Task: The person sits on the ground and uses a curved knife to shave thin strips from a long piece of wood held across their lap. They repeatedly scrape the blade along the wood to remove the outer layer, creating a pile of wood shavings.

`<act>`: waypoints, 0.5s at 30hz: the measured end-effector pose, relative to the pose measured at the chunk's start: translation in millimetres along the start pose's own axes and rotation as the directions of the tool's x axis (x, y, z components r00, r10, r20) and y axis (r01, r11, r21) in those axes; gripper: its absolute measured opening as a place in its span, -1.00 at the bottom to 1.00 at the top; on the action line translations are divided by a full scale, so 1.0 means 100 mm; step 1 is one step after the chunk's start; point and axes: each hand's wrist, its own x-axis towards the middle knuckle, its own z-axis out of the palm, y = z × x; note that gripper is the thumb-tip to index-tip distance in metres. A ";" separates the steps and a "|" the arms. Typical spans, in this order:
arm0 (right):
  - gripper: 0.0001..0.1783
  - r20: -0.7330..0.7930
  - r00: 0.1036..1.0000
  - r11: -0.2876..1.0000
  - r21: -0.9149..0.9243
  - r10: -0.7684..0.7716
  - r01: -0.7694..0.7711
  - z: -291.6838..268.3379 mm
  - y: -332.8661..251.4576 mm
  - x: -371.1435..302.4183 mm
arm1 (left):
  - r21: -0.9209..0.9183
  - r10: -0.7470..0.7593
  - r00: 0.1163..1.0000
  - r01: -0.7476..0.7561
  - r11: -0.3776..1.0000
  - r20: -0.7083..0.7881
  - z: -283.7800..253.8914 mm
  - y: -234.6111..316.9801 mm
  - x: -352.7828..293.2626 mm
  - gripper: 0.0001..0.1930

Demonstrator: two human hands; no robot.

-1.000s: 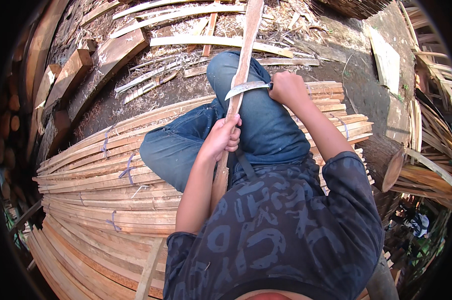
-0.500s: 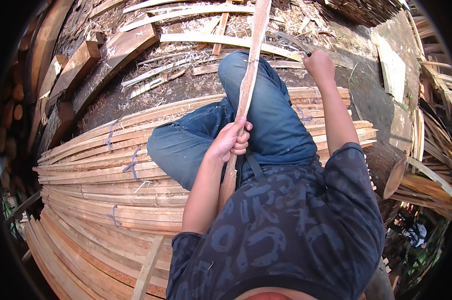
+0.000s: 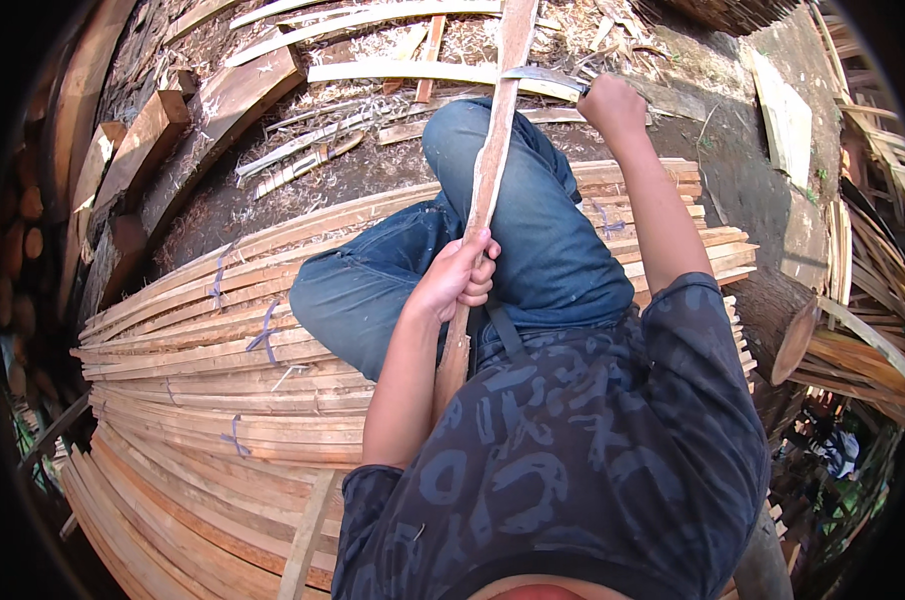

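Your left hand (image 3: 460, 277) clenches the long wooden slat (image 3: 489, 170) over your knee; keep it firm. Beyond, your right hand (image 3: 613, 103) grips the knife (image 3: 543, 79) against the slat's edge: shave shallow, away from yourself.

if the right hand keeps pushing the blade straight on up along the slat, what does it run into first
Probably just more of the long wooden slat: the right hand sets the blade against its edge, and the slat runs on past the picture's top. Beyond lie loose offcuts on the ground, though depth is unclear.
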 end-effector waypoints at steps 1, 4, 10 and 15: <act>-0.73 0.000 0.998 0.998 0.025 0.064 -0.064 0.02 0.17 0.18 | -0.006 0.002 1.000 -0.002 1.000 0.007 0.01 0.00 -0.01 -0.66; -0.65 0.012 0.978 0.975 0.073 0.210 -0.210 -0.10 0.60 0.36 | -0.002 0.000 0.999 0.000 1.000 0.047 -0.10 -0.13 -0.03 -0.62; -0.67 0.078 0.996 0.984 0.169 0.038 -0.051 -0.04 0.27 -0.49 | -0.065 0.007 1.000 -0.007 0.998 0.006 -0.15 -0.18 -0.03 -0.61; -0.81 0.002 0.984 0.938 0.302 -0.180 0.171 -0.04 -0.10 -1.34 | 0.169 0.073 0.986 -0.047 0.984 -0.151 -0.09 -0.24 -0.18 -0.57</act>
